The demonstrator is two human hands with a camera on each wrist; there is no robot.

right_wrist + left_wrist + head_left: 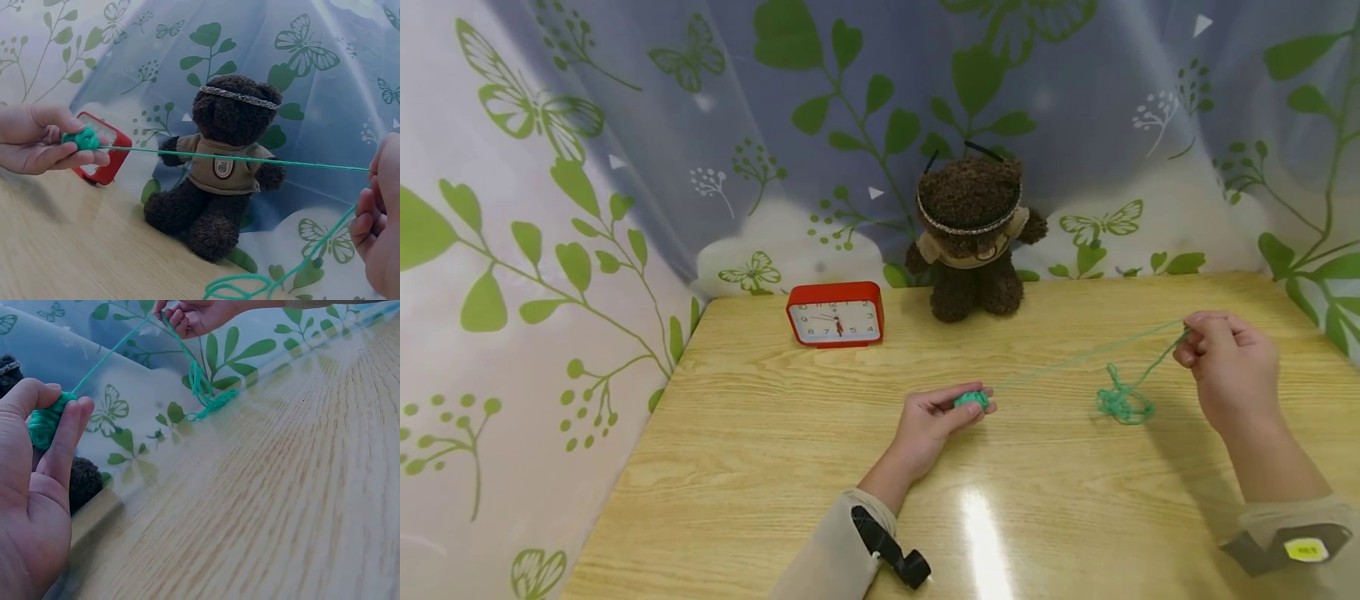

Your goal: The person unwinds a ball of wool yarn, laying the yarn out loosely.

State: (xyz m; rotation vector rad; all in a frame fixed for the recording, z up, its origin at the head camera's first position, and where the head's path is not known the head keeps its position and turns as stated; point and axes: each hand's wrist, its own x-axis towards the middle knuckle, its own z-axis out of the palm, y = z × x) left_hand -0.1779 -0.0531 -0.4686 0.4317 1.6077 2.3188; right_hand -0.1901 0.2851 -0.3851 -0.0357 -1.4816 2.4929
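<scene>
Between thumb and fingers, my left hand (936, 421) holds a small wound ball of green yarn (972, 400) a little above the table. A single strand of yarn (237, 157) runs taut from that ball to my right hand (1232, 362). Raised over the right side of the table, the right hand pinches the strand at its fingertips. From those fingers a slack length hangs down to a loose, looped tangle of green yarn (1123, 403) on the wood. In the left wrist view the ball (47, 422) sits between thumb and fingers.
At the table's (737, 467) back stands a red alarm clock (835, 315). To its right a dark brown teddy bear (973, 242) in a tan shirt and headband sits against a leaf-patterned curtain (850, 167). The curtain also borders the left side.
</scene>
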